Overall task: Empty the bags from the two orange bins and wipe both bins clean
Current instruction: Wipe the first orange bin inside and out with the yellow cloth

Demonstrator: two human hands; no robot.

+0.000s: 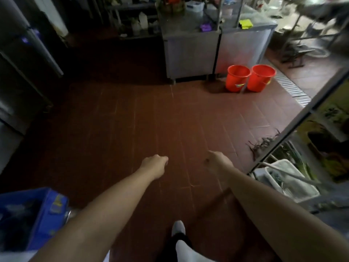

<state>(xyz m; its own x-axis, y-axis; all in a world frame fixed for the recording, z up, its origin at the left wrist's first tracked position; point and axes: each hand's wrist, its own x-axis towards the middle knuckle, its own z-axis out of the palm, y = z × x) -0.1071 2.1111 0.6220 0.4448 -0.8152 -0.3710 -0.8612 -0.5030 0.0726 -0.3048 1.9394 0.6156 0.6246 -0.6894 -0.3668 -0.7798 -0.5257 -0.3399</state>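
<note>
From the head camera, two orange bins, the left one (237, 78) touching the right one (262, 77), stand upright on the brown tiled floor (122, 129) at about one o'clock, against a steel cabinet (190, 53); their insides look bare. The left hand (155, 164) and right hand (217, 161) reach forward with fingers curled in, holding nothing

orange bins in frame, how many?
2. Both stand side by side on the tiled floor by the steel counter: left orange bin and right orange bin, rims about touching. Others could be hidden out of view.
</note>
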